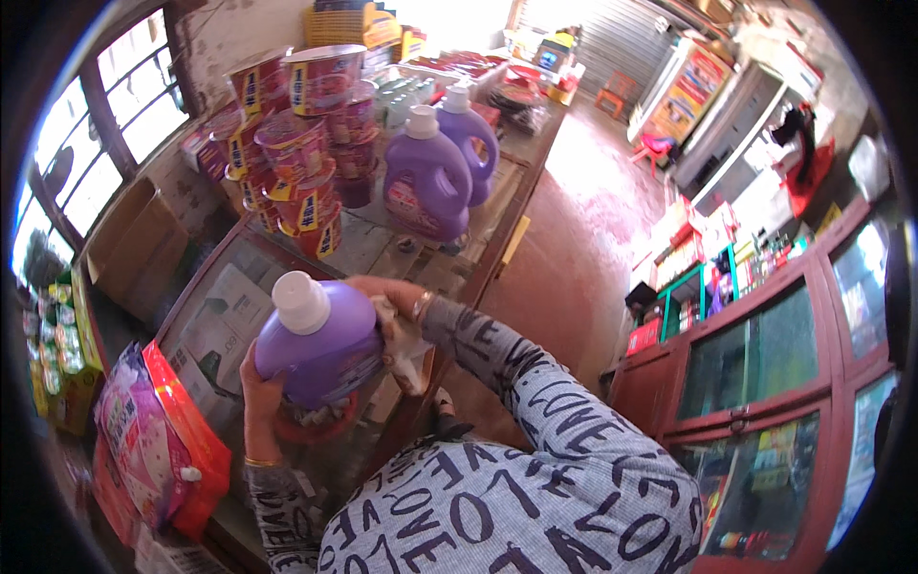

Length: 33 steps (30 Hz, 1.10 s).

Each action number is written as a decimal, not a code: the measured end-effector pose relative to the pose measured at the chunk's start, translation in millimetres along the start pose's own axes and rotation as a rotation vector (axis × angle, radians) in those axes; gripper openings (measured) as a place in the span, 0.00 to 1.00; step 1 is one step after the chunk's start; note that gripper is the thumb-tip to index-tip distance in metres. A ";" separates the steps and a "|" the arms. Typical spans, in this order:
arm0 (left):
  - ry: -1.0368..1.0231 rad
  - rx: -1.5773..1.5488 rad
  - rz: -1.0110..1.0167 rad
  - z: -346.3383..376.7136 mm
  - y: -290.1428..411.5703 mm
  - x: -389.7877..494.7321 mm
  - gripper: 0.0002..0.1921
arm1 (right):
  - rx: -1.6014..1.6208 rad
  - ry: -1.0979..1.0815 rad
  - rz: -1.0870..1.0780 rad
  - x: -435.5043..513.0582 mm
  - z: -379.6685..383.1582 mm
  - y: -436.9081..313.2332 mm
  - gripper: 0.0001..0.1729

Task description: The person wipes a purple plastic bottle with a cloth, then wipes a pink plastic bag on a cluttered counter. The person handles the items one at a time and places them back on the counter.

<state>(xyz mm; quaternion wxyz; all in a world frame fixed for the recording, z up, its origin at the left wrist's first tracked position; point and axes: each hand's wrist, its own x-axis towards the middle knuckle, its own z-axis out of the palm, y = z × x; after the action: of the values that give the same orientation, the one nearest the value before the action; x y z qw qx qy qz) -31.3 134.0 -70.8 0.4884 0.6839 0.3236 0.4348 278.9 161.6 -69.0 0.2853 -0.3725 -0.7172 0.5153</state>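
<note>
A purple plastic jug (323, 351) with a white screw cap, likely laundry detergent, is held tilted above the glass-topped counter (233, 316). My left hand (262, 402) grips its near left side. My right hand (391, 290) is at the jug's far right side, with a crumpled pale cloth (405, 351) hanging under the palm. The jug hides the right fingers. Below the jug, a red round bowl (315, 430) containing small pale pieces is partly covered. Two similar jugs, a front one (423, 179) and a rear one (470, 136), stand upright farther along the counter.
Stacked instant-noodle cups (301, 151) stand left of the upright jugs. Pink and red plastic packages (158, 438) lie at the counter's left edge. A cardboard box (136, 244) sits below the barred window. On the right is a red-framed glass cabinet (753, 380) across the floor (566, 287).
</note>
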 end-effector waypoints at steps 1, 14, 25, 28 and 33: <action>0.098 -0.004 -0.063 2.6 -13.3 -0.6 0.25 | -0.221 0.107 0.012 -10.8 15.1 19.9 0.26; 0.366 -0.002 -0.003 1.3 -83.6 1.9 0.15 | 0.590 1.013 -0.253 -79.4 139.7 -78.9 0.24; 0.219 -0.230 -0.075 8.2 -56.7 34.9 0.18 | 0.038 0.280 -0.032 -3.8 14.9 -91.7 0.22; 0.176 -0.242 -0.066 9.0 -59.8 46.2 0.19 | -0.104 0.142 -0.250 17.3 8.7 -51.7 0.24; 0.190 -0.253 -0.141 10.4 -60.3 34.9 0.19 | -0.254 0.474 -0.395 -10.4 77.2 15.8 0.26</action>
<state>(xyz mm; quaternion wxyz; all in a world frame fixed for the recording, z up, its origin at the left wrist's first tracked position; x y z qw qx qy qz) -8.5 179.2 -119.8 0.5672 0.5484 0.3581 0.4994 227.3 115.4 -107.9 0.4897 -0.3683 -0.7479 0.2555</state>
